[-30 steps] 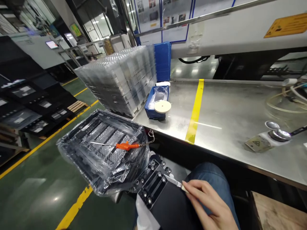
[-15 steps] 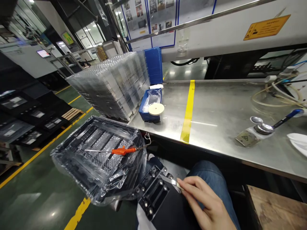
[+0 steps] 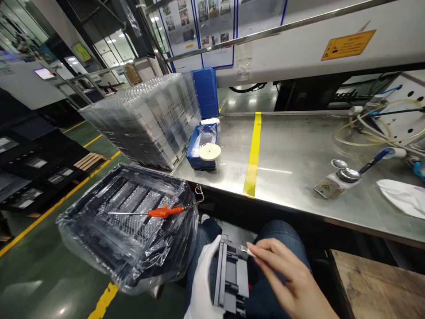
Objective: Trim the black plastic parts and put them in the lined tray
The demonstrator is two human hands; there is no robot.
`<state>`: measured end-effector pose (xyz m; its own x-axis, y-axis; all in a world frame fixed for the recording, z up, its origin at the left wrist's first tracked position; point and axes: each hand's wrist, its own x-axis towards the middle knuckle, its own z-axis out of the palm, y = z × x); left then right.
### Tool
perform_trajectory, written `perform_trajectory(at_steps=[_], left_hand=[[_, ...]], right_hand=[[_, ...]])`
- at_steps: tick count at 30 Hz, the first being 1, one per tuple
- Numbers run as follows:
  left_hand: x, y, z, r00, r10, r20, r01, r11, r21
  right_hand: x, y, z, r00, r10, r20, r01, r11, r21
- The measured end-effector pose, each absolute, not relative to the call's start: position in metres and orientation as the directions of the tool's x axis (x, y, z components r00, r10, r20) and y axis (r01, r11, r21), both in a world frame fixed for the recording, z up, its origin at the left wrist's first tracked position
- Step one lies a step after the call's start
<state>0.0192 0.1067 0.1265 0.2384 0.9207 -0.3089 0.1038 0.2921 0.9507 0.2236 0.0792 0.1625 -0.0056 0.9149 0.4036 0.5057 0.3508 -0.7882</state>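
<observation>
My left hand, in a white glove, grips a dark grey plastic part with several slots, standing on edge above my jeans-clad lap. My right hand is bare and pinches a small metal-bladed knife, whose tip is at the part's upper edge. To the left, a black tray wrapped in clear plastic film rests beside my knee. An orange-handled tool with a long thin metal shaft lies on it.
A steel workbench with a yellow tape stripe runs ahead. On it are a blue bin with a white disc, a blue-handled tool and a white cloth. A tall film-wrapped tray stack stands behind. A wooden surface sits lower right.
The gloved left hand has come into view and turned the dark part up on edge. The whole scene has shifted left in the frame as my head turned.
</observation>
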Motion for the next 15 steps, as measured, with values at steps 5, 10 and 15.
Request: perform_trajectory(at_steps=[5, 10, 15], left_hand=[[0.017, 0.099, 0.141, 0.191, 0.969, -0.159, 0.203, 0.120, 0.972], [0.013, 0.092, 0.144, 0.188, 0.972, -0.141, 0.235, 0.095, 0.967], [0.015, 0.098, 0.154, 0.283, 0.932, -0.227, 0.253, 0.156, 0.955]], right_hand=[[0.226, 0.080, 0.164, 0.003, 0.909, 0.416, 0.544, 0.348, -0.764], [0.236, 0.081, 0.161, 0.057, 0.923, 0.381, 0.565, 0.285, -0.774], [0.237, 0.084, 0.163, 0.036, 0.999, 0.002, 0.289, -0.008, -0.957]])
